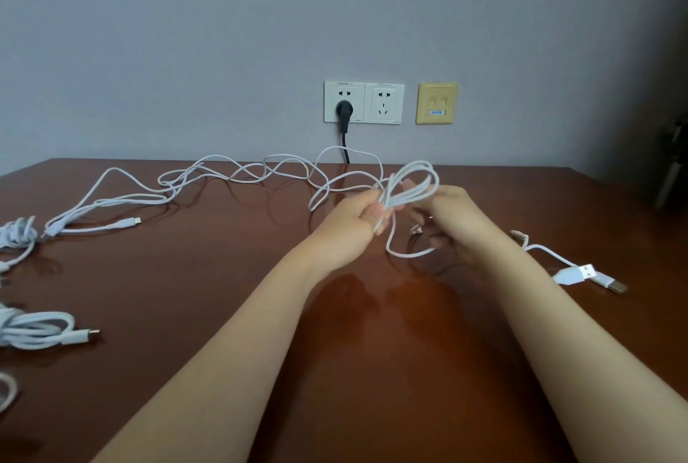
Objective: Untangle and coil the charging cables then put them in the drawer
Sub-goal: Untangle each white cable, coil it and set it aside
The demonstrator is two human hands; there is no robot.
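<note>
White coil point(411, 185) gripped by left hand point(355, 218), held by right hand point(452, 211).
Trailing tangle point(238, 174) could snag and drag loops loose.

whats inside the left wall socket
A black plug sits in the lower holes of the left wall socket. Its black cord drops behind the table's back edge, so where it leads is hidden.

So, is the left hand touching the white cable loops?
Touching. The head view shows the left hand gripping the white cable loops in its curled fingers.
</note>
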